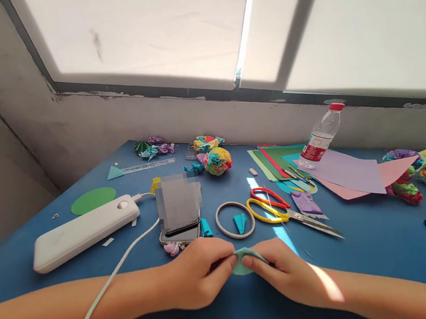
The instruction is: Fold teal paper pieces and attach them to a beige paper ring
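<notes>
Both of my hands pinch a small light-green piece of paper [242,266] above the near part of the table. My left hand [205,272] grips its left edge between thumb and forefinger. On the other side, my right hand [275,266] presses its thumb on the paper's face, fingers behind. Just beyond lie a grey ring [219,224] and a folded teal paper piece [240,223] inside it. Scissors [274,209] with red and yellow handles rest to the right, blades pointing right. A phone [179,230] with a blurred screen is beyond my left hand.
A white power bank [86,232] trails a white cable [120,265] across my left forearm. At the back are crumpled paper balls [218,161] and a clear ruler [149,166]. Coloured sheets [356,171] lie right, with a plastic bottle [321,136] standing on them.
</notes>
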Tool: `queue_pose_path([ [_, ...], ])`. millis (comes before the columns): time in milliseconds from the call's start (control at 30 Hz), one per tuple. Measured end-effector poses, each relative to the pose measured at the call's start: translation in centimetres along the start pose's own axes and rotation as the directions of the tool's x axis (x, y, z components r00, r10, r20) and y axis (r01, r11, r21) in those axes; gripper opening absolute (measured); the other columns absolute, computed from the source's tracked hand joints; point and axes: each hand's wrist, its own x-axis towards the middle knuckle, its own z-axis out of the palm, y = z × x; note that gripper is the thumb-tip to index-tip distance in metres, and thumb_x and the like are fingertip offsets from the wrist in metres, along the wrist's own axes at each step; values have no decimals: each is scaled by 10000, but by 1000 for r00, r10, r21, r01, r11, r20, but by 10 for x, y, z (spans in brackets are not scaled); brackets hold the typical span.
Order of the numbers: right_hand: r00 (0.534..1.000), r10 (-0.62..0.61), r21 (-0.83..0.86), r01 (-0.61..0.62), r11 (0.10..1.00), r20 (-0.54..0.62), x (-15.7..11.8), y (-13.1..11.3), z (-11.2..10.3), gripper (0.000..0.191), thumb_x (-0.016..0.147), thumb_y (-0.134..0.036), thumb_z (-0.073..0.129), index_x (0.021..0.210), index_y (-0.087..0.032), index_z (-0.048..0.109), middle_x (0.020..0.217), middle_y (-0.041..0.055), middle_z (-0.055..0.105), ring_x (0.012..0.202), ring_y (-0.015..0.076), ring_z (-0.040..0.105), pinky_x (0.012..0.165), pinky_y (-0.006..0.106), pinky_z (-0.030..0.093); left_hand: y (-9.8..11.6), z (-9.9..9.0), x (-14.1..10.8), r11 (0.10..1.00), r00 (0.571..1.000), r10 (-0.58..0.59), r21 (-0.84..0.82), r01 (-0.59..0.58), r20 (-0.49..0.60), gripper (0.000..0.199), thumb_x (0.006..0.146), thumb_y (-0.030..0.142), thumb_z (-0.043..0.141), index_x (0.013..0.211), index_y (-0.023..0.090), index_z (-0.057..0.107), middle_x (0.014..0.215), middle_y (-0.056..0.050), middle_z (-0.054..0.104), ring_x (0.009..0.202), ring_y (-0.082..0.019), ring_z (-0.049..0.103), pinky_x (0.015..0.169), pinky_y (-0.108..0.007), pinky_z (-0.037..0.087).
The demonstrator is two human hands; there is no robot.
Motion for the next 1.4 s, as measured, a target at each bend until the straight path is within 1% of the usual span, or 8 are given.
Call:
queue_pose_path([
  [167, 995, 11, -9, -12, 1000, -102, -3, 4, 0, 385, 970, -378, 292, 633, -194, 303, 597, -44, 304, 549, 91, 264, 505, 239, 251, -2, -2, 3, 997, 998, -51, -48, 52, 24, 339, 890, 212, 384, 581, 174, 248, 542, 54, 231, 509, -86, 232, 504, -237, 223],
  [333, 961, -157, -156, 123, 980, -228, -5, 7, 4, 267, 960, -266, 345, 704, -197, 375, 661, -28, 389, 596, 99, 354, 560, 227, 320, -3, 3, 2, 1000, 997, 11, -11, -10, 74, 345, 868, 176, 405, 562, 170, 245, 514, 58, 240, 476, -75, 222, 491, -245, 211],
  [700, 820, -421, -624, 103, 775, -388, -6, 2, 15, 287, 931, -167, 400, 645, -184, 421, 592, -19, 418, 545, 100, 355, 535, 246, 274, -4, 13, -3, 966, 952, -115, 191, 174, -284, 218, 887, 319, 441, 717, 183, 453, 571, 55, 413, 512, -98, 378, 512, -226, 276],
  [800, 794, -493, -699, 125, 704, -354, -3, -3, 16, 289, 916, -148, 418, 630, -189, 400, 575, -24, 406, 531, 100, 332, 523, 256, 241, -1, 14, -4, 973, 945, -81, 182, 144, -318, 135, 871, 298, 459, 936, 181, 471, 676, 40, 488, 580, -116, 463, 562, -233, 343],
  [900, 760, -561, -715, 188, 673, -328, 10, -9, 16, 268, 898, -142, 422, 638, -197, 386, 577, -24, 405, 532, 106, 329, 521, 261, 238, -2, 13, -4, 974, 940, 0, 211, 76, -341, 79, 860, 243, 438, 887, 182, 479, 749, 13, 511, 660, -130, 486, 614, -246, 374],
  [1067, 681, -619, -689, 229, 687, -391, 35, -3, 21, 219, 885, -178, 421, 673, -210, 376, 583, -30, 400, 531, 111, 344, 513, 257, 261, -7, 6, -1, 990, 902, -37, 107, 92, -430, 46, 841, 193, 431, 853, 180, 474, 743, 18, 505, 630, -113, 451, 593, -233, 378],
  [1200, 638, -607, -664, 193, 722, -474, 36, 10, 20, 135, 877, -184, 484, 754, -201, 432, 616, -25, 460, 545, 108, 397, 516, 242, 318, -8, 2, 0, 994, 925, -54, 65, 84, -377, 66, 867, 231, 444, 824, 188, 469, 717, 33, 507, 587, -94, 432, 557, -213, 376],
  [1400, 582, -717, -758, 244, 604, -384, 26, 5, 12, 96, 835, -131, 552, 909, -179, 514, 768, 38, 626, 690, 139, 568, 632, 265, 467, -2, 4, -1, 883, 942, -243, -454, 117, -229, 104, 874, 275, 481, 924, 184, 478, 756, 8, 579, 709, -123, 578, 603, -215, 447],
])
